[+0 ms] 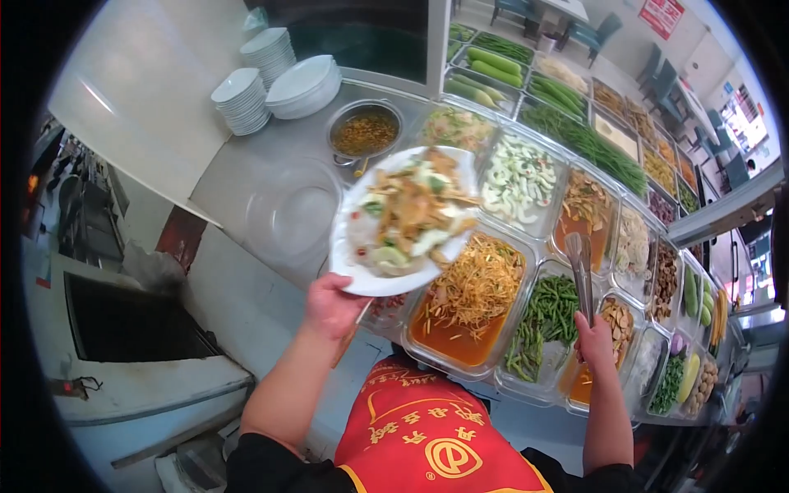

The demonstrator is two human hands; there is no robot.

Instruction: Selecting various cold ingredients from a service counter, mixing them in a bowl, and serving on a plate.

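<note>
My left hand point(333, 311) grips the lower rim of a white plate point(343, 249), which is heaped with mixed salad point(404, 209) that includes pale slices and green leaves. The plate is held above the counter and covers part of the trays behind it. In my right hand point(595, 345) are metal tongs point(580, 265), their tips pointing away from me over the trays. Below them lie green beans point(548, 314) in a clear tray and sliced food in reddish liquid point(585, 212). Between my hands, a clear tray holds shredded orange salad point(481, 283) in orange liquid.
A metal pot of sauce point(367, 132) stands beyond the plate, with a clear bowl point(293, 212) to its left. Stacked white dishes point(240, 101) line the back left. Raw vegetables point(493, 65) in trays lie past the counter frame. At right, more trays hold mushrooms point(701, 385) and greens.
</note>
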